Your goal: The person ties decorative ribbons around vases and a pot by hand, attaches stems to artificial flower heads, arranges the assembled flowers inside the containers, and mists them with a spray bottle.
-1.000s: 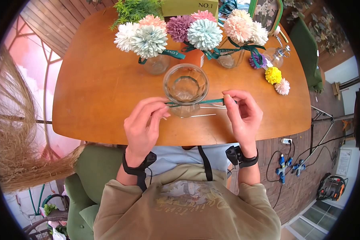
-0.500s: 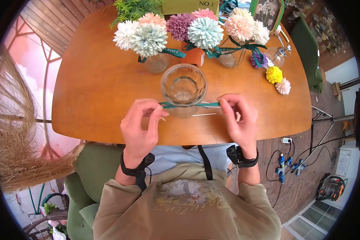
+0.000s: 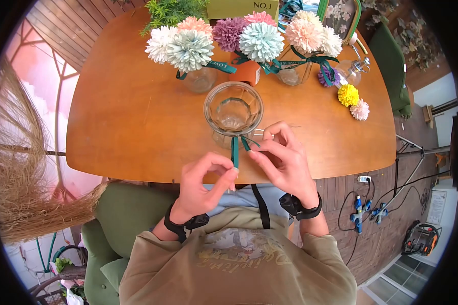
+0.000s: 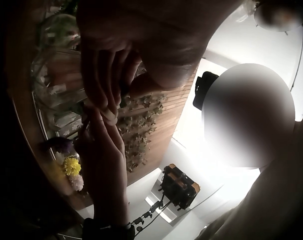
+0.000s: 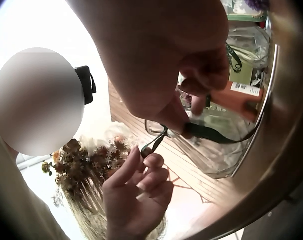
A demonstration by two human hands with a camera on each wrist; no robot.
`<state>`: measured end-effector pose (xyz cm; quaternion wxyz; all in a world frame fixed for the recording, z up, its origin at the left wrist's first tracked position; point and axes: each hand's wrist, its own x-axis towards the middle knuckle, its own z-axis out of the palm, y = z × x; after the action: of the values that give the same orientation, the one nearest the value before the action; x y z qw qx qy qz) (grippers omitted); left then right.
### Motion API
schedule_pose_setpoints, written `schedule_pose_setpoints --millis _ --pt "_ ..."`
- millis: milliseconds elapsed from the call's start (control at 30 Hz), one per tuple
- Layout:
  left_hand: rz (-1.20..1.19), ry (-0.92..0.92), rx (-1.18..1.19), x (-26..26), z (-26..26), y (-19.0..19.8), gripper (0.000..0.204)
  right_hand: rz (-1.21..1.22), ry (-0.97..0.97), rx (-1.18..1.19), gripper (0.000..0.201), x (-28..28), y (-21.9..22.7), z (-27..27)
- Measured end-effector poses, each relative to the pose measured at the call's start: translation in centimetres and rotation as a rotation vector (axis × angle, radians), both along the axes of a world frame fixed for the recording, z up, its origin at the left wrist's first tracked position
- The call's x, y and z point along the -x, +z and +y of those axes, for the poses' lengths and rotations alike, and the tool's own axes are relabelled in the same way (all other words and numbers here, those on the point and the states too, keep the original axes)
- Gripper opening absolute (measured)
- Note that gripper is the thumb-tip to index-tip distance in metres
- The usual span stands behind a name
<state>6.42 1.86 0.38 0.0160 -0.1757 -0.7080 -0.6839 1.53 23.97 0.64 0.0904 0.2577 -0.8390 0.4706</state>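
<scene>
Ribbon [image 3: 234, 152]: dark green. Jar [image 3: 233, 114]: clear, colourless. Table [image 3: 137, 127]: orange-brown. Small flowers [image 3: 348, 95]: purple, yellow, pale pink. Box [image 3: 229, 9]: olive green, black lettering. Shirt [image 3: 239, 279]: khaki-brown, gold lettering in the print. Chairs [image 3: 127, 208]: green. Wristbands [image 3: 310, 211]: black.

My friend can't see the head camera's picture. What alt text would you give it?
A person's left hand and right hand pinch a dark green ribbon at the near side of a clear glass vase on a wooden table. Beyond the vase stand colourful pompom flowers with green ribbons; small yellow and pale pink blooms lie to the right.
</scene>
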Motion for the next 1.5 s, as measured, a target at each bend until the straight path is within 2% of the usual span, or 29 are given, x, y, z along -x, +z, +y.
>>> schedule_pose_setpoints --millis 100,167,200,267,300,367,500,533,600,633,700,767,867,967,1200,1267,1400,1467,1500 --pt "0.05 0.071 0.09 -0.1 0.3 -0.3 0.008 0.094 -0.015 0.022 0.011 0.0 0.7 -0.5" --pt "0.092 0.092 0.115 0.0 0.7 0.2 0.009 -0.324 -0.068 0.086 0.009 -0.4 1.1 -0.7" --pt "0.135 0.115 0.139 0.0 0.9 0.4 0.011 -0.323 -0.069 0.086 0.009 -0.5 1.0 -0.9" --pt "0.121 0.121 0.143 -0.1 1.2 0.4 0.014 -0.564 0.023 0.415 0.011 -0.5 0.6 -1.4" --pt "0.107 0.126 0.148 -0.2 1.3 0.4 0.016 -0.563 0.023 0.415 0.011 -0.5 1.0 -1.6" --pt "0.107 0.121 0.163 -0.2 1.3 0.3 0.018 -0.812 0.087 0.694 0.013 -0.6 2.2 -2.1" --pt "0.1 0.131 0.19 -0.2 1.3 0.4 0.018 -0.686 0.111 0.732 0.013 -0.6 -0.1 -2.8" --pt "0.099 0.13 0.19 -0.1 1.1 0.0 0.018 -0.692 0.103 0.664 0.012 -0.5 0.1 -2.7" --pt "0.358 0.264 0.202 0.0 0.8 -1.2 0.017 -0.698 0.095 0.596 0.012 -0.4 0.6 -2.6" --pt "0.357 0.264 0.202 -0.1 0.9 -1.5 0.017 -0.714 0.093 0.522 0.013 -0.3 0.9 -2.4" --pt "0.109 0.384 -0.096 -0.6 1.4 -1.6 0.019 -0.732 0.092 0.448 0.014 -0.4 1.2 -2.4" --pt "0.042 0.324 -0.059 -0.4 1.3 -1.3 0.019 -0.779 0.096 0.586 0.015 -0.5 1.3 -2.7" --pt "-0.009 0.242 0.037 -0.3 1.8 -1.4 0.015 -0.779 0.113 0.642 0.015 -0.7 1.5 -2.8" --pt "-0.153 0.152 0.013 -0.6 2.0 -1.5 0.013 -0.746 0.108 0.627 0.016 -0.8 1.0 -2.7" --pt "-0.18 0.091 -0.068 0.3 1.8 -2.0 0.011 -0.639 0.086 0.605 0.022 -1.1 1.4 -2.5" --pt "-0.291 0.065 -0.142 0.4 1.8 -1.6 0.011 -0.534 -0.019 0.568 0.028 -1.6 1.4 -2.6" --pt "-0.333 0.063 -0.247 0.7 1.5 -1.4 0.012 -0.426 -0.041 0.458 0.027 -1.8 1.4 -1.9" --pt "-0.409 0.046 -0.337 0.8 1.4 -1.0 0.014 0.005 0.077 0.206 0.028 -1.2 0.7 -1.5" --pt "-0.409 0.046 -0.337 0.9 1.4 -0.9 0.014 0.004 0.078 0.206 0.028 -0.9 0.8 -1.4"
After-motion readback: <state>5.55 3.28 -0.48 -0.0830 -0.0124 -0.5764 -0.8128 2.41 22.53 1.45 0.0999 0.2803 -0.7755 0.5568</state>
